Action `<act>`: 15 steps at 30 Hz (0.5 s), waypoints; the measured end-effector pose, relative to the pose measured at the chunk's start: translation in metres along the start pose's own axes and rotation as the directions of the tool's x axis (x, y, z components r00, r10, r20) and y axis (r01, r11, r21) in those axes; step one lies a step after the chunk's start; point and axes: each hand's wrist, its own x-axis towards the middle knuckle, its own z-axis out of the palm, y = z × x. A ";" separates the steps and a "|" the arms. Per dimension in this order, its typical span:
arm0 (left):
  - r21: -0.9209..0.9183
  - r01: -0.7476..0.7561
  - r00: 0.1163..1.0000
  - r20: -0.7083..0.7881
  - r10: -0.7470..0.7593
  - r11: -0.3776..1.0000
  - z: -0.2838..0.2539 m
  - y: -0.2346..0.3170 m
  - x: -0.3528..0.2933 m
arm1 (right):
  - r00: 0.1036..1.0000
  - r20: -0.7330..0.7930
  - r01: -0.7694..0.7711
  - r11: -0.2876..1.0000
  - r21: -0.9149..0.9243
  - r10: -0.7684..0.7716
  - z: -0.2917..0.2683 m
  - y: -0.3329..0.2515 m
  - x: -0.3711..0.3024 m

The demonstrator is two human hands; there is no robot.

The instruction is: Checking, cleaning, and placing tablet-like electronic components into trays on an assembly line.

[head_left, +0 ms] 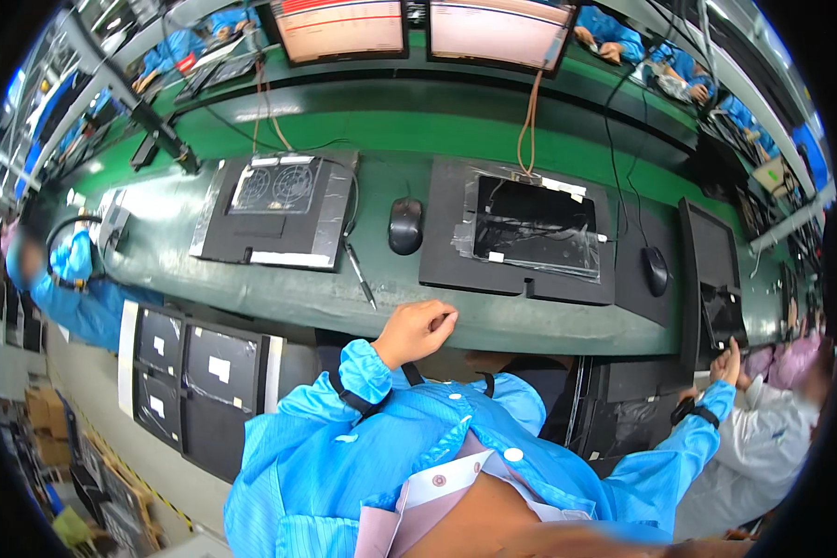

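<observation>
1. Tray, black and compartmented: stands at the right end of the workbench, its long side running away from the wearer, within reach of the right arm. Its raised walls presumably keep the contents from sliding.
2. Dark panel: lies in the near compartment of this tray.
3. Right hand: extended to the near end of the tray, a finger pointing forward at the panel's near edge. Contact appears likely; whether the finger and thumb pinch the panel cannot be told.
4. Left hand: curled into a loose fist at the front edge of the workbench, with no object visible in it. It is probably idle while the right arm reaches out sideways.
5. Film-wrapped screen: rests on a black foam block, which likely cushions it. A tan cable descends to its far edge, presumably as a connection.
6. Lit display: sits on the left support block, showing two circular patterns. Its face is turned upward, probably for viewing from above.
7. Mouse: placed between the two blocks, likely for easy access. A pen lies nearby.
</observation>
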 end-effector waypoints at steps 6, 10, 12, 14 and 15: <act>-0.057 0.049 0.999 0.025 -0.047 0.997 0.001 -0.001 -0.002 | 0.968 0.187 0.147 0.982 0.122 -0.168 -0.029 0.007 0.065; -0.184 0.144 0.987 0.090 -0.129 0.972 -0.006 0.009 -0.001 | 0.912 0.170 0.324 0.911 0.254 -0.372 -0.058 0.003 0.076; -0.222 0.227 0.972 0.118 -0.205 0.948 -0.008 0.013 -0.001 | 0.903 0.220 0.303 0.909 0.285 -0.370 -0.034 0.046 -0.006; -0.503 0.432 0.897 0.331 -0.294 0.749 -0.012 0.008 0.000 | 0.882 0.175 0.410 0.895 0.175 -0.438 0.052 0.033 -0.113; -0.509 0.432 0.896 0.337 -0.290 0.744 -0.015 0.008 0.002 | 0.817 0.273 0.482 0.862 0.160 -0.507 0.062 0.048 -0.129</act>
